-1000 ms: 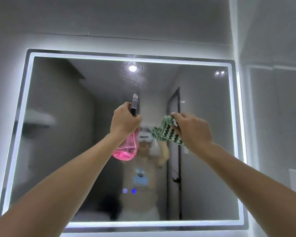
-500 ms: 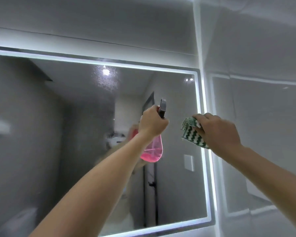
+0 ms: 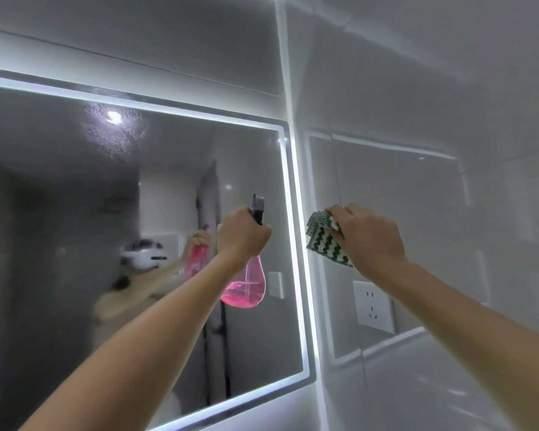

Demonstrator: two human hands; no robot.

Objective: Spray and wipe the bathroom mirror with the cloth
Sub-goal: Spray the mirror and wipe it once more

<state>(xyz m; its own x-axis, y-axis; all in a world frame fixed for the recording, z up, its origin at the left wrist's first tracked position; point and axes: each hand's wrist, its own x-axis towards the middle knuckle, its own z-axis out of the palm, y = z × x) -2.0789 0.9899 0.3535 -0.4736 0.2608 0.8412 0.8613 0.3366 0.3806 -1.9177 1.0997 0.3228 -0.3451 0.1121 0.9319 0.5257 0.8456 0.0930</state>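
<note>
Both hands shifted right, spray bottle [image 3: 246,284] upright, nozzle up

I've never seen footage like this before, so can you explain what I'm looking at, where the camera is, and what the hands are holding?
There is no machine here: the camera is worn on a person's head, looking forward along their own two bare arms. They stand facing a bathroom mirror with a lit edge, mounted on a grey tiled wall. The left hand grips a spray bottle holding pink liquid, nozzle pointed towards the glass. The right hand grips a bunched green and white cloth, held in front of the wall just right of the mirror. Spray droplets show near the mirror's top. A wall socket sits on the tiles below the cloth. The blurred figure in the glass is the person's reflection.
</note>
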